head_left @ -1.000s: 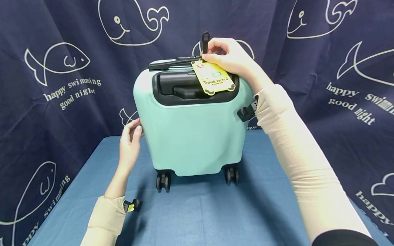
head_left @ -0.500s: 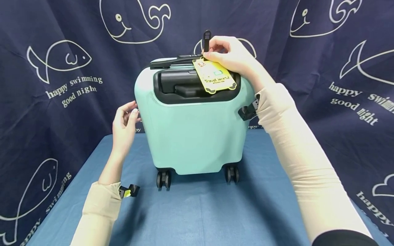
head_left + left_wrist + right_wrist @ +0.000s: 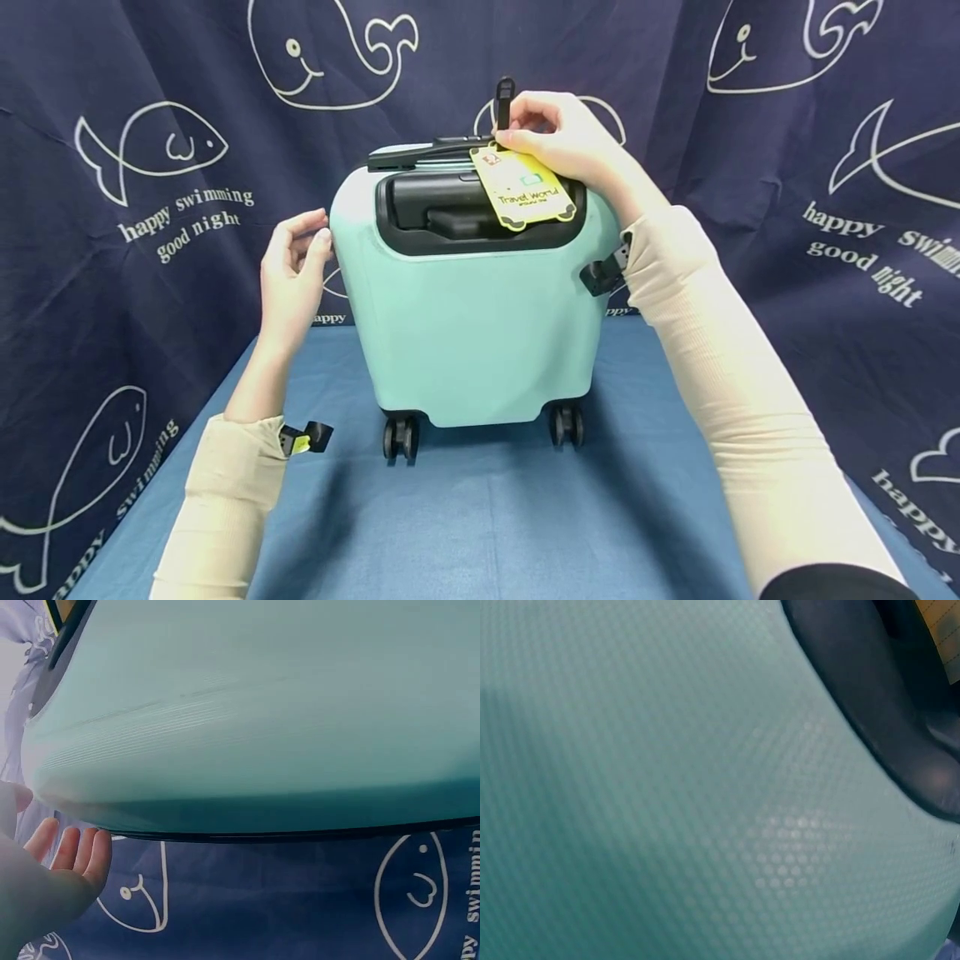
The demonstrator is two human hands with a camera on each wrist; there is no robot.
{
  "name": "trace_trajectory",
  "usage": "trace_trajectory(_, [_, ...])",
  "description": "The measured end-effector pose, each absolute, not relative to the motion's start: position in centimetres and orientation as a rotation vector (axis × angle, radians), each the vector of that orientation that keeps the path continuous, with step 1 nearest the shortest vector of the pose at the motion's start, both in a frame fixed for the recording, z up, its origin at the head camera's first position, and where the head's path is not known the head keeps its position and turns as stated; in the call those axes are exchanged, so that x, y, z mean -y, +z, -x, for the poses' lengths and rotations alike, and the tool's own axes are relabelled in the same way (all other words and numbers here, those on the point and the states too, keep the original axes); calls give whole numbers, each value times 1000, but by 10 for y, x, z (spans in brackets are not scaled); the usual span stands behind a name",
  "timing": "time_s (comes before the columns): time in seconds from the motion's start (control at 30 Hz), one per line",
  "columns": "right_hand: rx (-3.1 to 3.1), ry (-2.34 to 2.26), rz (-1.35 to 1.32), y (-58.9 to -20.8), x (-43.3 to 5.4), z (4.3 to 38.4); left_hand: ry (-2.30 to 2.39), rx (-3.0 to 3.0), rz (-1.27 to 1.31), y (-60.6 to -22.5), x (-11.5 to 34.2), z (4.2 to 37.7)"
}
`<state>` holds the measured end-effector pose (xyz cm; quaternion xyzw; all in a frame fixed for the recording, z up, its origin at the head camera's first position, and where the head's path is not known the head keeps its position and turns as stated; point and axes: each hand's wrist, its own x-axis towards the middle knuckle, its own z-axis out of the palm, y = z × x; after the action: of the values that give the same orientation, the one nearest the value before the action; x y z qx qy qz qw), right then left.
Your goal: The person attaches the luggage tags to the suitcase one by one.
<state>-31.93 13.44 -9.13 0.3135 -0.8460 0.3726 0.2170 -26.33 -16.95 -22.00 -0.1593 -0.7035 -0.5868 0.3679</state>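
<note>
A mint-green suitcase (image 3: 472, 333) stands upright on its black wheels in the middle of the head view. Across its top runs a black carry handle (image 3: 405, 158), from which a yellow luggage tag (image 3: 525, 187) hangs over the dark recess. My right hand (image 3: 570, 137) pinches the tag's black strap (image 3: 504, 100), whose end sticks up above the fingers. At the suitcase's upper left side is my left hand (image 3: 291, 271), its fingers loosely bent and holding nothing. In the left wrist view its fingertips (image 3: 97, 851) lie close to the shell's edge; contact cannot be told.
The suitcase stands on a blue cloth-covered table (image 3: 450, 508). Close behind hangs a dark blue curtain (image 3: 675, 50) printed with whales, fish and lettering. Two black wheels (image 3: 400, 437) show at the front.
My left hand has moved up along the suitcase's left side, from about mid-height to near the top corner. The right hand has kept its pinch on the strap, and the suitcase has stayed put.
</note>
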Motion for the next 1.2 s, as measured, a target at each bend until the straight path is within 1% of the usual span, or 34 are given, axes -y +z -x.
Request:
trace_trajectory(0.4, [2372, 1020, -803, -92, -134, 317, -1322, 1814, 455, -179, 160, 273])
trace_trajectory(0.7, [2370, 1011, -802, -91, -133, 317, -1313, 1827, 503, -151, 150, 274])
trace_trajectory(1.2, [2352, 1029, -824, -92, -133, 318, -1039, 2011, 570, -114, 117, 287])
